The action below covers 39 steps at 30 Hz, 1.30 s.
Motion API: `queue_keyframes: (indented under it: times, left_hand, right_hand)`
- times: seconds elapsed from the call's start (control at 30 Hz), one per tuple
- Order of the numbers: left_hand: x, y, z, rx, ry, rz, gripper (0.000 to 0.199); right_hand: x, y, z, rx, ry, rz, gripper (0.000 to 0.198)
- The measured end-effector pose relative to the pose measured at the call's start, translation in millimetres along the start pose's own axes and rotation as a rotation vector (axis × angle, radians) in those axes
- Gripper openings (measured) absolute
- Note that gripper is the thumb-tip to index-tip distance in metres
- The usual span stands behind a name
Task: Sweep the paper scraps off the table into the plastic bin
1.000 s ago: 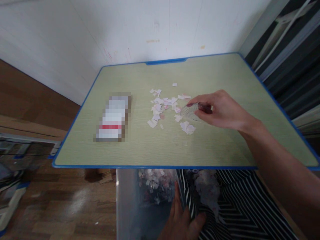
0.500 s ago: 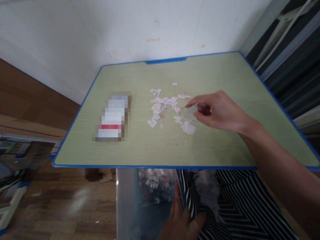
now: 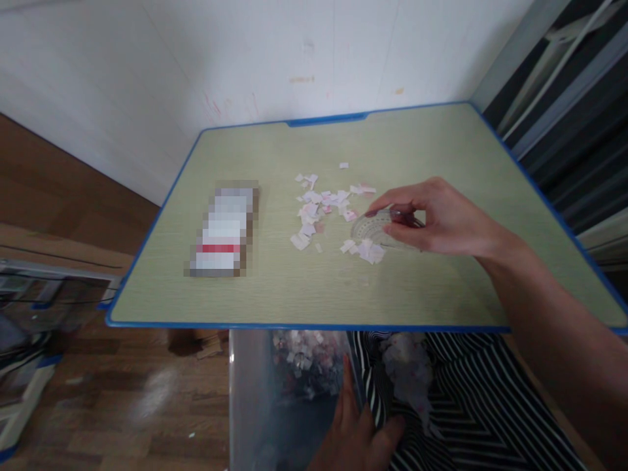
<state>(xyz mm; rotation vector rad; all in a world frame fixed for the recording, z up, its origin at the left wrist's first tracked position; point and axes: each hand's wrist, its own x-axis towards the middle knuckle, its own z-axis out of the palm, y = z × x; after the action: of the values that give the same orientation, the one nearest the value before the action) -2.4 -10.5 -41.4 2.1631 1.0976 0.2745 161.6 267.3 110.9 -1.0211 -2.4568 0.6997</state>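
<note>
My right hand [image 3: 432, 219] pinches a clear protractor [image 3: 367, 227] between thumb and fingers, low over the table, its curved edge facing left. Small torn paper scraps [image 3: 310, 210] lie loosely spread to the left of the protractor. A small cluster of scraps [image 3: 369, 251] sits just below its near side. Under the table's front edge, my left hand [image 3: 350, 428] grips the right rim of a clear plastic bin [image 3: 245, 399], one finger stretched along it. Many paper bits [image 3: 307, 350] are visible in the bin.
The pale green table [image 3: 275, 294] has a blue edge and stands against a white wall [image 3: 245, 59]. A blurred-out, phone-like object [image 3: 223, 229] lies on its left side. Striped cloth [image 3: 481, 392] covers my lap, with more paper scraps [image 3: 407, 373] on it.
My right hand has turned the protractor slightly, showing more of it. A few scraps beside it have slid nearer to me, against the small cluster. My left hand stays in place.
</note>
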Motion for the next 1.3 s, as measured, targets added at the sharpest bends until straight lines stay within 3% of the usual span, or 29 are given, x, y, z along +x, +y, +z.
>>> queue_keyframes:
  times: [0.2,0.43,0.67,0.87,1.0,1.3]
  left_hand:
    - [-4,-4,6,-0.02,-0.048,-0.06,0.053]
    - [-7,-7,10,-0.05,-0.081,-0.117,0.066]
    - [-3,-8,19,-0.043,-0.036,-0.167,0.065]
    - [-6,-9,16,-0.028,-0.056,-0.064,0.062]
    - [-2,-6,14,-0.043,-0.034,-0.103,0.066]
    - [-3,-6,11,-0.058,-0.077,-0.125,0.055]
  right_hand:
    - [1,-1,2,-0.033,-0.076,-0.027,0.025]
    - [2,0,3,-0.138,-0.012,0.02,0.031]
    - [2,0,2,-0.143,-0.037,0.006,0.032]
    - [0,4,-6,-0.178,0.009,0.052,0.031]
    - [-1,4,-7,-0.16,-0.006,0.064,0.031]
    - [-3,0,-17,-0.239,-0.022,0.12,0.035]
